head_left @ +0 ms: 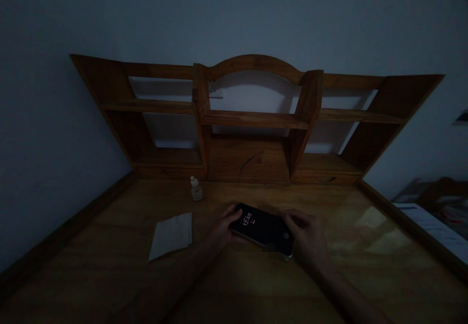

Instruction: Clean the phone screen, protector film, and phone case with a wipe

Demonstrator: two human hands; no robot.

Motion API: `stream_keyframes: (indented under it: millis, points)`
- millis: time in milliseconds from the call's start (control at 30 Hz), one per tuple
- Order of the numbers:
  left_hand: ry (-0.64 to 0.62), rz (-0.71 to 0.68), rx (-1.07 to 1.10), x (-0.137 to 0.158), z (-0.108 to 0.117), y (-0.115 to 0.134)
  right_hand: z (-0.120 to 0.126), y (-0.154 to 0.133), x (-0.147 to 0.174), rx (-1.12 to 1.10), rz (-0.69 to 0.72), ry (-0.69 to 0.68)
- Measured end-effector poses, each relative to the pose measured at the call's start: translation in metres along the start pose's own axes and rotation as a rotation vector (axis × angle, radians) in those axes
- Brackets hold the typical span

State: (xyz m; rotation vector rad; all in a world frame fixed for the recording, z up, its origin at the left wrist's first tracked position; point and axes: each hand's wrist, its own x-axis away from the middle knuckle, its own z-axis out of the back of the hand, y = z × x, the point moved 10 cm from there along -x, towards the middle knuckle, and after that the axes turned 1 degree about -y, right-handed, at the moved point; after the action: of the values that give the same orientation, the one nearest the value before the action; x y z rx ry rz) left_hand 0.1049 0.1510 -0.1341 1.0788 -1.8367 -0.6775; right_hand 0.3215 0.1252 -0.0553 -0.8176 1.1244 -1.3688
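A dark smartphone [265, 229] is held sideways just over the wooden desk, its dim screen showing 12:40 near the left end. My left hand [224, 229] grips that end, thumb on the front and fingers beneath. At the opposite end my right hand [305, 233] is closed around the phone's edge and corner; some of its fingers are hidden. A pale rim, perhaps a clear case, shows along the phone's lower edge. To the left lies a folded white cloth or paper [171, 236], and behind it stands a small white dropper bottle [196, 190].
A wooden shelf unit [254, 119] rises along the back of the desk [234, 285]. Behind it, a wall socket [215, 92] shows through the middle opening. Raised edges border the desk on both sides. Beyond the right edge is a pale striped surface [435, 229]. The room is dim.
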Motion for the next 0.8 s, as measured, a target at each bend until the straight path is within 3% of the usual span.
stream_keyframes:
  millis: [100, 200, 300, 367, 467, 567, 667, 800]
  points:
    - [0.033, -0.039, -0.011, 0.001, 0.007, 0.013, 0.032, -0.007, -0.003, -0.026, 0.077, 0.206]
    - [-0.007, -0.085, -0.004, 0.001, 0.008, 0.024, 0.033, 0.003, -0.011, -0.126, 0.011, 0.173]
    - [-0.067, -0.104, 0.000, 0.001, 0.002, 0.027, -0.008, 0.024, -0.009, -0.224, -0.209, -0.141]
    - [-0.057, -0.094, 0.010, 0.002, 0.001, 0.026, -0.051, 0.036, 0.011, -0.347, -0.421, -0.490]
    - [-0.010, -0.062, -0.012, 0.003, 0.001, 0.022, -0.074, 0.029, 0.031, -0.479, -0.466, -0.674]
    - [0.000, -0.073, -0.040, 0.005, -0.002, 0.024, -0.078, 0.023, 0.035, -0.507, -0.400, -0.710]
    - [0.016, -0.045, -0.075, 0.007, 0.000, 0.023, -0.077, 0.025, 0.029, -0.515, -0.364, -0.655]
    - [-0.115, -0.073, -0.006, 0.009, -0.011, 0.025, -0.071, 0.033, 0.018, -0.522, -0.352, -0.518]
